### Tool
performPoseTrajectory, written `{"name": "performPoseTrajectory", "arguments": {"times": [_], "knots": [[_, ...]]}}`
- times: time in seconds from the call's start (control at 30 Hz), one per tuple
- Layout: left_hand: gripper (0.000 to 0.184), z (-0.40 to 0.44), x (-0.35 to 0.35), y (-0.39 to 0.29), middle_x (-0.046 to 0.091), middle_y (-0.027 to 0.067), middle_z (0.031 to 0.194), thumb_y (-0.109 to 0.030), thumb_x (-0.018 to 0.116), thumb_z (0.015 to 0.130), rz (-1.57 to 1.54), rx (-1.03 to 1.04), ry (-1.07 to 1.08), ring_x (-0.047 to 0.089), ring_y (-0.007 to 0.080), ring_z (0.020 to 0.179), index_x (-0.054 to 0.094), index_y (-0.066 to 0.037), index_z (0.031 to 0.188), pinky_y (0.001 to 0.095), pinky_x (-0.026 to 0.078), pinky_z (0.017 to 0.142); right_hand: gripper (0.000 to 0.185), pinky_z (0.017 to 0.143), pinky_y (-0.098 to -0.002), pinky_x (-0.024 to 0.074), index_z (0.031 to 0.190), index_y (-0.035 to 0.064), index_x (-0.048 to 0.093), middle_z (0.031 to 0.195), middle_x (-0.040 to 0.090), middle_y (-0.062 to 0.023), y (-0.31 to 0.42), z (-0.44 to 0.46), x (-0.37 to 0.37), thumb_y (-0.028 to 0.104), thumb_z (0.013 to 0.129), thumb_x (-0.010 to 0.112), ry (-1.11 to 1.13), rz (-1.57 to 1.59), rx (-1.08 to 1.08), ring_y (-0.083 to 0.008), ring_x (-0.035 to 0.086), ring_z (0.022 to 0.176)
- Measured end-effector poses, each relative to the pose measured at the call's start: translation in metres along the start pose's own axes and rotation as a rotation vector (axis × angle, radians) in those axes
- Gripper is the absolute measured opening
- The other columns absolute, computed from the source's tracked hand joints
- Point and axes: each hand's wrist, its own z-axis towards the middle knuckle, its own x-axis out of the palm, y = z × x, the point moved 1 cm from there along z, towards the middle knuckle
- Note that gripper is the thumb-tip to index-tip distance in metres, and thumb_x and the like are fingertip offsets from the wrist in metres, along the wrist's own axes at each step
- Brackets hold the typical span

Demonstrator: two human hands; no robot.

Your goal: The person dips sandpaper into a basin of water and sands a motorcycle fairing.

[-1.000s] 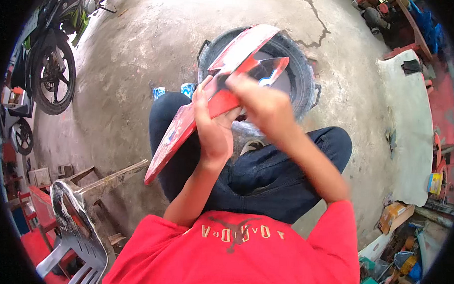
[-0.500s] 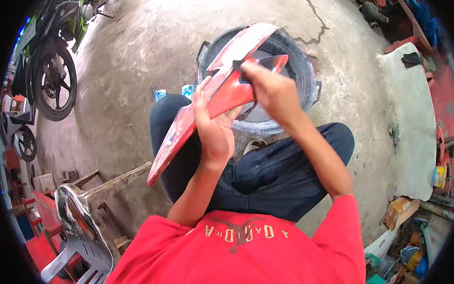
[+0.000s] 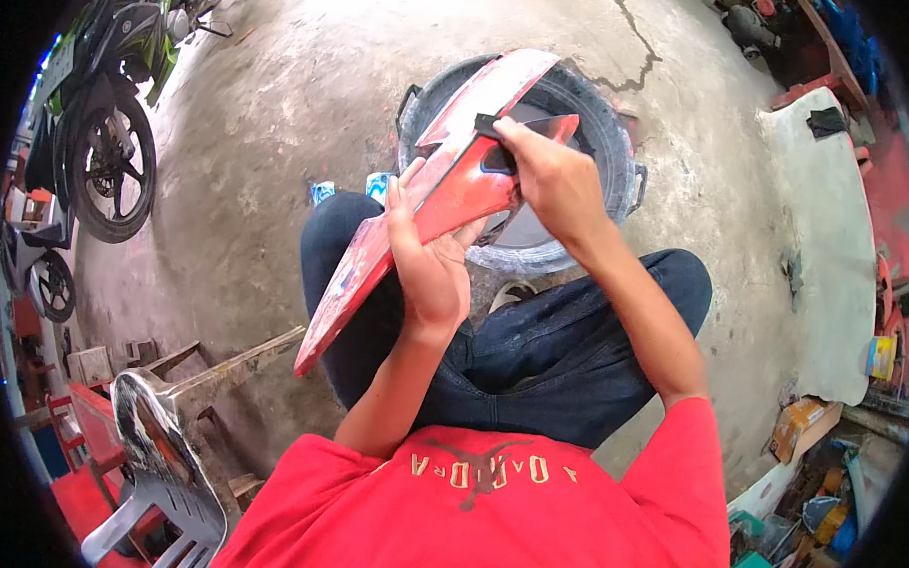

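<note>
A long, pointed red and white motorcycle fairing panel (image 3: 445,199) lies at a slant over my knee and the basin, its surface patchy with pale, worn areas. My left hand (image 3: 435,278) supports it from the near side, thumb and fingers around its edges. My right hand (image 3: 556,182) is closed on a small piece of black sandpaper (image 3: 487,126), which presses against the panel near its upper middle. Beneath the panel stands a round dark basin (image 3: 619,170) with side handles and a whitish, smeared rim.
Blue and white packets (image 3: 378,186) sit on the concrete floor left of the basin. A motorcycle (image 3: 114,157) stands at the upper left, with a grey plastic chair (image 3: 158,474) at the lower left. On the right are a pale panel (image 3: 821,257), a cardboard box (image 3: 803,426) and assorted clutter.
My right hand has shifted slightly along the fairing panel, and the black sandpaper shows more clearly. My left hand and the panel stay nearly in place.
</note>
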Motion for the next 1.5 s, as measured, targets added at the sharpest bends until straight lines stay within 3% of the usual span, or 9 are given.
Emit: {"name": "performPoseTrajectory", "arguments": {"times": [0.13,0.27,0.4,0.57,0.7,0.83,0.97,1.1,1.5], "knots": [[0.063,0.003,0.0,0.003,0.054,0.0215,0.143,-0.05,0.028,0.108,-0.027,0.011,0.016,0.057,0.0349,0.129,0.041,0.0,0.144,0.051,0.05,0.106,0.037,0.076,-0.0379,0.0596,0.122,0.0057,0.066,0.111,0.073,-0.0143,0.036,-0.024,0.008,0.013,0.086,0.064,-0.299,0.039,-0.45,-0.0285,0.073,0.099],[0.064,-0.001,0.002,0.001,0.056,0.0209,0.141,-0.051,0.028,0.108,0.003,0.001,-0.023,0.057,0.0347,0.129,0.041,0.0,0.144,0.0516,0.049,0.106,0.036,0.087,-0.0382,0.0596,0.122,0.0083,0.069,0.117,0.073,-0.0148,-0.001,-0.001,0.003,0.001,0.087,0.064,-0.041,0.019,0.04,-0.0269,0.072,0.107],[0.064,0.005,0.002,0.002,0.056,0.0216,0.141,-0.05,0.027,0.109,-0.02,0.02,0.027,0.057,0.035,0.13,0.042,0.001,0.144,0.051,0.049,0.107,0.033,0.076,-0.0412,0.059,0.119,0.0034,0.067,0.109,0.072,-0.0175,0.04,-0.02,0.004,0.012,0.088,0.062,-0.306,0.078,-0.447,-0.0318,0.072,0.097],[0.063,-0.001,0.002,0.001,0.055,0.0223,0.141,-0.05,0.027,0.109,-0.015,0.002,0.008,0.058,0.0356,0.129,0.043,0.0,0.143,0.0523,0.049,0.107,0.033,0.08,-0.0411,0.0599,0.119,0.0035,0.067,0.116,0.072,-0.0175,-0.007,0.003,0.006,0.01,0.088,0.061,-0.086,0.007,-0.066,-0.0304,0.072,0.102],[0.063,0.002,-0.005,0.004,0.055,0.0222,0.141,-0.05,0.027,0.109,-0.015,0.024,0.055,0.058,0.0352,0.128,0.042,0.0,0.143,0.0523,0.049,0.107,0.034,0.085,-0.0379,0.0602,0.122,0.0044,0.067,0.12,0.072,-0.0146,0.042,-0.027,0.006,0.008,0.089,0.059,-0.245,0.08,-0.424,-0.0266,0.072,0.107],[0.063,-0.003,0.001,0.0,0.055,0.0221,0.141,-0.05,0.028,0.109,0.003,0.007,0.003,0.058,0.0351,0.128,0.042,0.0,0.144,0.0531,0.048,0.107,0.035,0.078,-0.0392,0.0593,0.123,0.0084,0.069,0.113,0.073,-0.0164,-0.004,0.004,0.003,0.004,0.09,0.058,-0.102,0.031,-0.053,-0.0292,0.074,0.098],[0.064,0.002,-0.002,0.002,0.055,0.0226,0.142,-0.05,0.029,0.109,-0.004,0.024,0.028,0.058,0.0353,0.129,0.041,0.001,0.145,0.0529,0.048,0.107,0.032,0.084,-0.0387,0.0601,0.119,0.0048,0.069,0.119,0.072,-0.0156,0.041,-0.024,0.006,0.009,0.088,0.06,-0.27,0.068,-0.404,-0.0267,0.073,0.106],[0.063,-0.002,-0.001,0.001,0.055,0.0235,0.141,-0.049,0.029,0.109,-0.002,0.003,0.003,0.058,0.0354,0.128,0.041,0.002,0.144,0.051,0.05,0.106,0.038,0.081,-0.0389,0.0603,0.125,0.0033,0.064,0.117,0.072,-0.0163,-0.003,0.005,0.0,0.011,0.088,0.061,-0.022,-0.022,-0.043,-0.0282,0.073,0.103],[0.062,0.003,-0.003,0.003,0.055,0.022,0.142,-0.048,0.028,0.109,-0.029,0.014,0.021,0.056,0.0348,0.13,0.041,0.0,0.146,0.0531,0.047,0.109,0.035,0.083,-0.0385,0.0597,0.122,0.009,0.069,0.116,0.073,-0.0147,0.048,-0.021,0.005,0.004,0.089,0.062,-0.273,0.096,-0.383,-0.0273,0.073,0.106]]}}
